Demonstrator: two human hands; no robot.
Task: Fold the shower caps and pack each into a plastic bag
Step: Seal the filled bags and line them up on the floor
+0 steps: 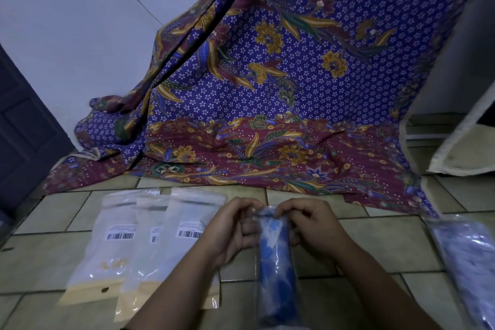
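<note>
A folded blue-and-white shower cap sits inside a long clear plastic bag that stands lengthwise in front of me over the tiled floor. My left hand pinches the bag's top edge from the left. From the right, my right hand pinches the same top edge. Three flat plastic bags with barcode labels lie overlapping on the floor to the left. Another bagged patterned shower cap lies at the right edge.
A purple and maroon floral cloth hangs down the wall and spreads over the beige floor tiles behind my hands. A dark door is at the left, and a pale board leans at the right.
</note>
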